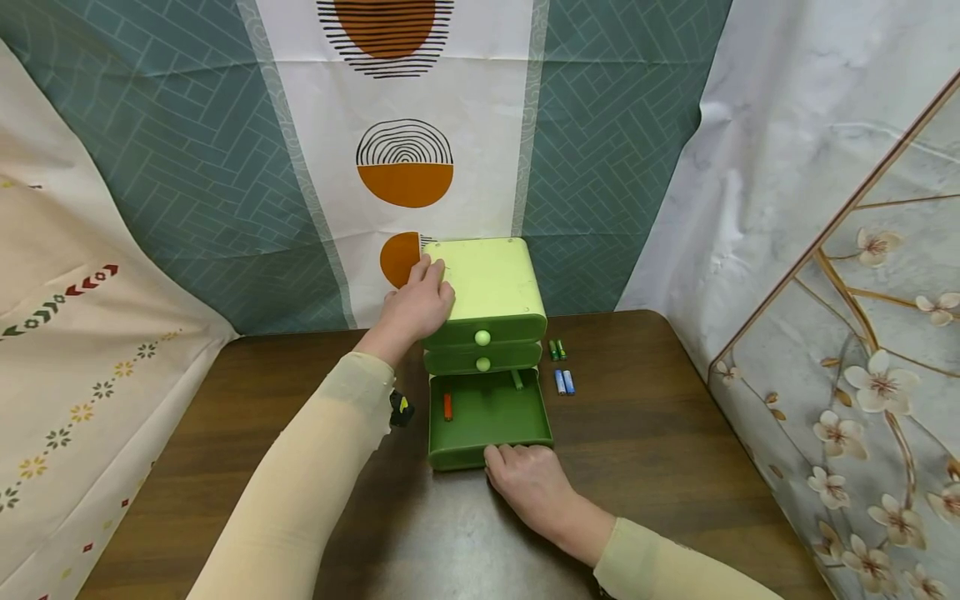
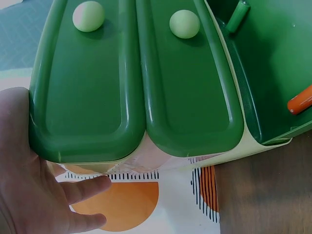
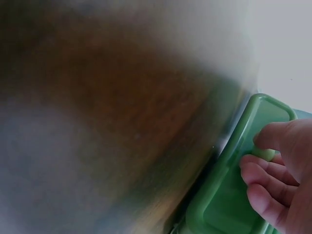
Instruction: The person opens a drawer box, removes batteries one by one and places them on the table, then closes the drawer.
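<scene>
A light-green drawer unit (image 1: 487,279) with dark-green drawers stands at the back of the table. Its bottom drawer (image 1: 491,425) is pulled out; the two above are closed, each with a round pale knob. An orange battery (image 1: 447,407) lies in the bottom drawer at the left, and a green battery (image 1: 517,380) at the back right. My left hand (image 1: 416,308) rests against the unit's top left edge, fingers extended along it. At the bottom drawer's front, my right hand (image 1: 528,483) pinches a pale knob (image 3: 264,154) between thumb and fingers.
Right of the unit, two green batteries (image 1: 558,350) and two blue batteries (image 1: 565,382) lie on the brown table (image 1: 645,442). A small black and yellow item (image 1: 401,409) shows beside my left sleeve. Patterned cloths hang behind and along both sides.
</scene>
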`<control>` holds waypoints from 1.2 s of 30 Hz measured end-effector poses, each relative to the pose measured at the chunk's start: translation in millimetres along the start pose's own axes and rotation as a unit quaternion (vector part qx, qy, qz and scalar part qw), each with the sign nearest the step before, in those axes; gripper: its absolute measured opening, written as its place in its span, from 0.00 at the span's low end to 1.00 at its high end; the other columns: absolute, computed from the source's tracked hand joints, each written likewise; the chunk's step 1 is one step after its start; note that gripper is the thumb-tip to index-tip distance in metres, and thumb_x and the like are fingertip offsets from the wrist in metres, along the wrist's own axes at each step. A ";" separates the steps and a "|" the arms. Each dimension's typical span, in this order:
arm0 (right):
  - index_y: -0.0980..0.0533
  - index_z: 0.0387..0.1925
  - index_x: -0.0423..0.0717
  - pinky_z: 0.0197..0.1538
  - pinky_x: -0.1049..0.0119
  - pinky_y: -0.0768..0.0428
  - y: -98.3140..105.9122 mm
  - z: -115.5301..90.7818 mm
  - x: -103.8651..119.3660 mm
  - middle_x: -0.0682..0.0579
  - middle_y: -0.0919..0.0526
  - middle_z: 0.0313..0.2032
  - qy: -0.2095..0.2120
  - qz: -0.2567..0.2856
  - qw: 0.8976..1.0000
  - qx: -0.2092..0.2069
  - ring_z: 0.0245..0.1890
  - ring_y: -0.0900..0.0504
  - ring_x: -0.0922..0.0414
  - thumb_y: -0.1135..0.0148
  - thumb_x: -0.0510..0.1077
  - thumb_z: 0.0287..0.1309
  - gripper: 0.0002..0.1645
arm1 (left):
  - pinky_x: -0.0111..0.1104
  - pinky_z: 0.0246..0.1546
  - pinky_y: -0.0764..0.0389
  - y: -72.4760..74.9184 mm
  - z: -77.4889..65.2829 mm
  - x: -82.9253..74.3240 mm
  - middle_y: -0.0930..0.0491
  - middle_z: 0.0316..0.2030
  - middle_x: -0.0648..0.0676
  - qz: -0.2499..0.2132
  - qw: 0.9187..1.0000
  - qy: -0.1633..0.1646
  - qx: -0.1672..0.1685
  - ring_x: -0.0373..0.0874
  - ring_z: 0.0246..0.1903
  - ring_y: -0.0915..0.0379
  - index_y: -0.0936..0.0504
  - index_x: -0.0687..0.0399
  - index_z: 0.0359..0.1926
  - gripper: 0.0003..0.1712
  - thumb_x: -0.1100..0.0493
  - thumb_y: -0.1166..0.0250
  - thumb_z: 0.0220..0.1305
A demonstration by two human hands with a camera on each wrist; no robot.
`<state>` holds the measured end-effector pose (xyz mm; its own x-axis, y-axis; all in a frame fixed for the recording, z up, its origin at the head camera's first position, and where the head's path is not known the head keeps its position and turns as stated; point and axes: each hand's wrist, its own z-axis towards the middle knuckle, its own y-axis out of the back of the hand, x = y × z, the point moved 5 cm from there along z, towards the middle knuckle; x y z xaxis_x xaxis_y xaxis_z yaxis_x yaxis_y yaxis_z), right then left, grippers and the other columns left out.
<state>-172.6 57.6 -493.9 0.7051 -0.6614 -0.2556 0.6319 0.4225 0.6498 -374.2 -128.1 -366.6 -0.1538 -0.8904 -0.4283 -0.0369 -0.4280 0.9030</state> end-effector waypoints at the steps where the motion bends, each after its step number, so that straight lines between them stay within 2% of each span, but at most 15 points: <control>1: 0.37 0.21 0.51 0.24 0.74 0.61 0.5 -0.5 0.3 0.62 0.45 0.16 0.001 0.001 1.000 0.001 0.15 0.50 0.68 0.57 0.36 0.77 0.24 | 0.69 0.77 0.47 0.0 0.0 0.1 0.63 0.90 0.54 0.000 1.000 0.000 -0.001 0.64 0.82 0.43 0.53 0.47 0.91 0.39 0.45 0.68 0.86; 5: 0.37 0.20 0.51 0.24 0.74 0.60 2.4 -1.9 1.8 0.62 0.45 0.16 0.004 0.001 1.000 0.002 0.13 0.48 0.67 0.57 0.35 0.77 0.23 | 0.69 0.77 0.46 0.0 -0.7 0.1 0.63 0.90 0.54 -0.002 1.000 -0.001 -0.002 0.64 0.82 0.43 0.52 0.47 0.91 0.39 0.45 0.68 0.86; 10: 0.37 0.20 0.51 0.23 0.73 0.60 3.2 -3.5 3.4 0.61 0.44 0.16 0.006 0.002 1.000 0.003 0.17 0.54 0.68 0.57 0.35 0.76 0.23 | 0.69 0.77 0.47 -1.0 -0.2 0.9 0.64 0.90 0.54 0.000 1.000 -0.001 0.000 0.64 0.82 0.44 0.53 0.47 0.91 0.39 0.45 0.68 0.86; 27: 0.37 0.21 0.51 0.24 0.73 0.62 4.1 -7.9 8.4 0.61 0.43 0.16 0.014 0.001 1.000 0.018 0.21 0.59 0.68 0.63 0.33 0.80 0.26 | 0.70 0.77 0.47 -1.2 -0.1 0.9 0.64 0.90 0.55 0.001 1.000 -0.002 0.000 0.64 0.83 0.45 0.53 0.47 0.92 0.39 0.45 0.69 0.86; 36: 0.36 0.22 0.51 0.24 0.74 0.62 3.3 -8.5 9.7 0.61 0.41 0.15 0.016 0.003 1.000 0.024 0.19 0.57 0.69 0.64 0.28 0.72 0.24 | 0.69 0.77 0.47 -0.6 -0.4 0.5 0.64 0.90 0.54 -0.003 1.000 -0.002 0.000 0.64 0.82 0.44 0.53 0.47 0.92 0.39 0.45 0.68 0.86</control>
<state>-161.0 57.8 -500.3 0.7194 -0.6380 -0.2746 0.6121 0.3956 0.6847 -373.8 -128.4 -367.5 -0.1570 -0.8875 -0.4332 -0.0375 -0.4329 0.9006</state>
